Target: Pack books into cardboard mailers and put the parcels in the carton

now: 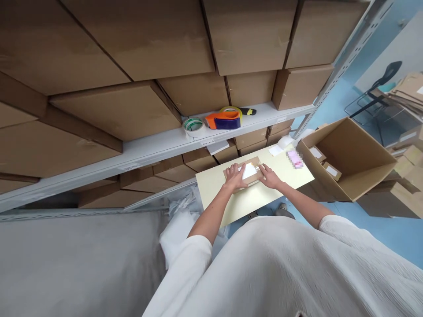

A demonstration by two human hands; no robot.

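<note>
A small cardboard box point(255, 178) with a white label point(250, 170) on top lies on a pale yellow tabletop point(211, 185). My left hand point(234, 177) grips its left end, thumb resting by the label and fingers bent over the far side. At the right end, my right hand point(271, 177) holds the box with its fingertips, close to a shiny patch that looks like clear tape. Both hands touch the box, steadying it between them. The undersides of the fingers are hidden.
Above the table, a shelf point(158, 147) bears large cartons, a tape roll point(194, 126), an orange and blue tape dispenser point(224, 119) and a black-and-yellow cutter point(248, 112). A blurred pink item point(294, 159) lies on the table. An open carton point(363, 154) holding small labelled boxes stands right.
</note>
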